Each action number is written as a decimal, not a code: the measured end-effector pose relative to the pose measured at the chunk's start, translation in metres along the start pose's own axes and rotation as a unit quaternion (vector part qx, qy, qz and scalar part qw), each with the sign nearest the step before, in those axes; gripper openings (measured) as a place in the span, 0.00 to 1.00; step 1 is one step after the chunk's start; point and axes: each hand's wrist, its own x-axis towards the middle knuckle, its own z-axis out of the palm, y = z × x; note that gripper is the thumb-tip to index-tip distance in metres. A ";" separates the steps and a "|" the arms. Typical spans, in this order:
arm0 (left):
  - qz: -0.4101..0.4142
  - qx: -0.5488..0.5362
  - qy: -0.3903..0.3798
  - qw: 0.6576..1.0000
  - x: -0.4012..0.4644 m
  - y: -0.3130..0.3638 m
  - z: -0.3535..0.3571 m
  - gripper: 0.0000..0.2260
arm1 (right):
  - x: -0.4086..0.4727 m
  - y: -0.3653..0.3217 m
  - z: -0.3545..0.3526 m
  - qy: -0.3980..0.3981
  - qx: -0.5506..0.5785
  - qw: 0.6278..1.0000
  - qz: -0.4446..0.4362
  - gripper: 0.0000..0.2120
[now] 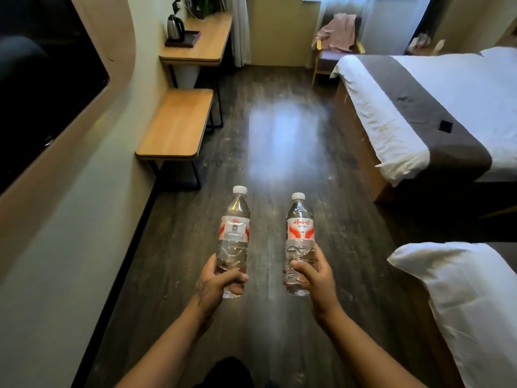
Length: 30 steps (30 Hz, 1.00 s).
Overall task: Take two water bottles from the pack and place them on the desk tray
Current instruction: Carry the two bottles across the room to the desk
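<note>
I hold two clear water bottles upright over the dark wood floor, each with a white cap and a red-and-white label. My left hand [216, 284] grips the lower part of the left bottle [234, 233]. Around the base of the right bottle [299, 233] my right hand [314, 281] is closed. The dark desk tray [190, 37] lies far ahead on the wooden desk [207, 43] at the upper left, with a steel kettle [175, 27] standing on it. No bottle pack is in view.
A low wooden bench [176, 124] stands along the left wall, nearer than the desk. A bed [436, 107] with a brown runner fills the right side, and a second bed's white corner [458, 298] is close on my right. A chair with pink cloth [337, 35] stands at the back.
</note>
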 end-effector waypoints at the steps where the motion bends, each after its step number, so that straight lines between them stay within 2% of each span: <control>1: 0.002 -0.001 0.002 1.000 0.016 0.010 0.003 0.34 | 0.018 -0.006 0.002 0.001 -0.001 1.000 -0.003 0.22; 7: 0.008 -0.020 -0.004 1.000 0.146 0.071 0.017 0.35 | 0.155 -0.030 0.022 -0.003 0.010 1.000 0.001 0.24; 11: -0.006 -0.037 -0.017 0.999 0.242 0.117 0.018 0.34 | 0.250 -0.044 0.043 0.022 0.012 1.000 0.004 0.27; 15: -0.020 -0.040 -0.020 0.999 0.331 0.165 0.016 0.35 | 0.341 -0.069 0.069 0.051 0.013 0.999 0.003 0.26; 20: -0.020 -0.044 -0.033 0.998 0.423 0.223 0.023 0.37 | 0.436 -0.102 0.091 0.055 0.004 0.998 -0.002 0.30; 25: -0.023 -0.051 -0.046 0.997 0.511 0.273 0.034 0.29 | 0.532 -0.132 0.099 0.033 -0.001 0.999 -0.010 0.29; 30: -0.020 -0.049 -0.034 0.998 0.611 0.323 0.056 0.27 | 0.647 -0.157 0.102 0.016 -0.010 1.000 -0.020 0.26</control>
